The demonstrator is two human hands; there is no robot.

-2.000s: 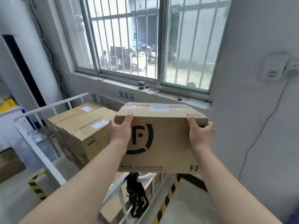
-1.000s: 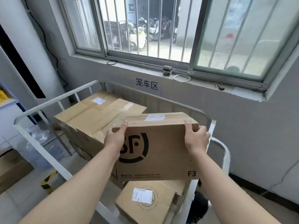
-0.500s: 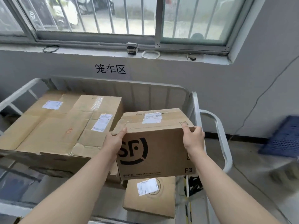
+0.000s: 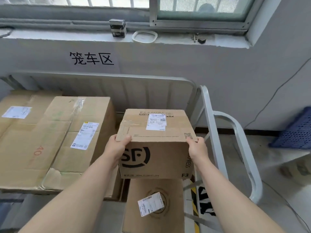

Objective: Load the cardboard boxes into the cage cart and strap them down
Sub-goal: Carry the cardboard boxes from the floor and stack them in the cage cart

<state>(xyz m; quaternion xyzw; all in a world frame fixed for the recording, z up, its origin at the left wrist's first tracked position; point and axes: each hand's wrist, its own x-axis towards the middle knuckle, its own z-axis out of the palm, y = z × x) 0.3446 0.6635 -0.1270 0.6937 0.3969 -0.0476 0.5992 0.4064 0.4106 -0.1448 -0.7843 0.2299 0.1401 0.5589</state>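
1. The left hand [image 4: 117, 146] and right hand [image 4: 197, 148] each gripped a near top corner of the SF box [image 4: 156, 158], with the fingers clamped on the cardboard and the thumbs over the top edge.
2. The SF box was held inside the cart [image 4: 208, 115], at its right end. It was just beside the big boxes [image 4: 55, 148] and above a low box [image 4: 154, 216]. Whether it touched the low box could not be told.
3. Judging from how things lay, part of the loading was done. The big boxes filled the cart's left side, and the low box sat at the right.
4. The SF box had not yet been set down; its place was probably on top of the low box. Any boxes waiting to be loaded were out of view.
5. Strapping looked untouched, as no strap crossed the load. A dark bundle [image 4: 204, 200] sat low by the right rail and may have been the strap, but it was too blurred to be sure.
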